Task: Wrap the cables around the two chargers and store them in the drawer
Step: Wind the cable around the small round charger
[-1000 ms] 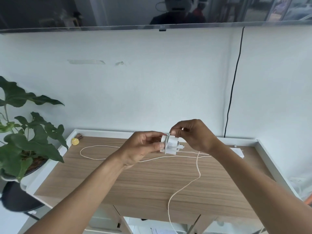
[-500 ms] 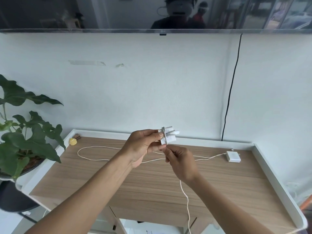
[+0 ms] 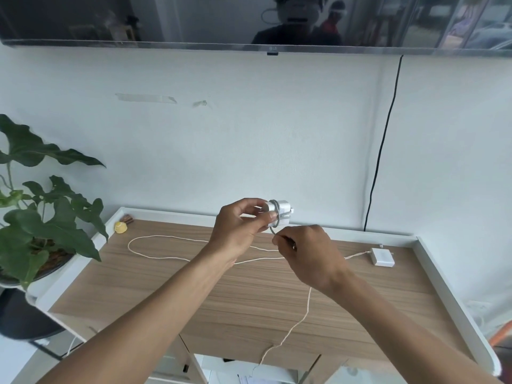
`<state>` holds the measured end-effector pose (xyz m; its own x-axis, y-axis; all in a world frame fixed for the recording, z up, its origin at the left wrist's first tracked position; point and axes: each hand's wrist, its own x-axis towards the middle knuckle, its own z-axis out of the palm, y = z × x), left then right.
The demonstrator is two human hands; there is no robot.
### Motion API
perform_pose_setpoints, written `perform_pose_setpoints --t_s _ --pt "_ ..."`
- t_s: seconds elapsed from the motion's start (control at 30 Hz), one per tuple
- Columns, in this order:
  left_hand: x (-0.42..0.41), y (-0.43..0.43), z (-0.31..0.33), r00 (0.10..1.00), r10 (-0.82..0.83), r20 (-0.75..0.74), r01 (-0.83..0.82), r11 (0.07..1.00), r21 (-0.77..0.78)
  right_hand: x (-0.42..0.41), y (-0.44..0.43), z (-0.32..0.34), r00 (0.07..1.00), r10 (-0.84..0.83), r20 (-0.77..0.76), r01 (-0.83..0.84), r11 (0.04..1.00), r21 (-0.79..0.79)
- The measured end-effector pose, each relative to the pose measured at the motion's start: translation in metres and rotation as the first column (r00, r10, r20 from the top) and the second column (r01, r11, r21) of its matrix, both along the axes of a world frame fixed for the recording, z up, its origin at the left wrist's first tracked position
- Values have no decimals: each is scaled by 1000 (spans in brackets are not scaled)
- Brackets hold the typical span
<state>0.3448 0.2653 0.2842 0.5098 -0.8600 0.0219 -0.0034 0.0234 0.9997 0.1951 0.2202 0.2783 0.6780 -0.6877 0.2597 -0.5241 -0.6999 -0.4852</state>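
Note:
My left hand (image 3: pixel 238 228) holds a white charger (image 3: pixel 279 213) up above the wooden desk (image 3: pixel 221 295), with a few turns of its cable looped around the body. Just below it my right hand (image 3: pixel 307 256) pinches that cable (image 3: pixel 300 320), which trails down over the desk's front edge. A second white charger (image 3: pixel 383 256) lies flat at the back right of the desk. Its cream cable (image 3: pixel 155 250) snakes leftward across the desktop in a loop. An open drawer (image 3: pixel 249 372) shows below the desk's front edge.
A potted plant (image 3: pixel 38 225) stands at the left beside the desk. A small yellow object (image 3: pixel 121 228) sits in the back left corner. A black cord (image 3: pixel 383 145) runs down the wall from a wall-mounted screen (image 3: pixel 249 20). The desk has a raised white rim (image 3: pixel 454 300).
My right hand came from above the charger down under it, carrying the cable around the body, then shifted slightly right. The left hand kept holding the charger in about the same place.

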Motion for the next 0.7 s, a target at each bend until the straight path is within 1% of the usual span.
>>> perform_pose_setpoints --t_s 0.07,0.13,0.23,0.33,0.47,0.57,0.63,0.67,0.7 --pt "3 -1 -2 1000 25 1 -25 1000 -5 -2 2 12 999 9 -43 -10 1000 -28" --pt "6 0 -1 1000 7 23 -6 1000 -14 -5 0 27 995 -7 -97 -3 994 -107" --pt "9 3 5 993 -90 77 92 995 -32 -9 -6 50 986 -21 -166 -15 977 -213" --pt "12 6 9 972 -188 144 191 981 -10 -10 -9 69 973 19 -231 -90 949 -302" --pt "15 9 10 939 -320 125 318 948 36 -7 -16 85 962 73 -263 -169 916 -365" --pt "19 10 11 906 -385 177 377 923 77 -3 -22 85 954 94 -284 -212 882 -420" --pt "22 13 14 887 -417 197 408 909 87 -1 -26 83 955 109 -277 -216 894 -392" --pt "23 15 15 879 -438 189 430 899 84 0 -29 81 957 124 -264 -213 915 -341" --pt "25 17 16 870 -463 169 457 886 78 0 -32 79 963 148 -225 -205 945 -256"
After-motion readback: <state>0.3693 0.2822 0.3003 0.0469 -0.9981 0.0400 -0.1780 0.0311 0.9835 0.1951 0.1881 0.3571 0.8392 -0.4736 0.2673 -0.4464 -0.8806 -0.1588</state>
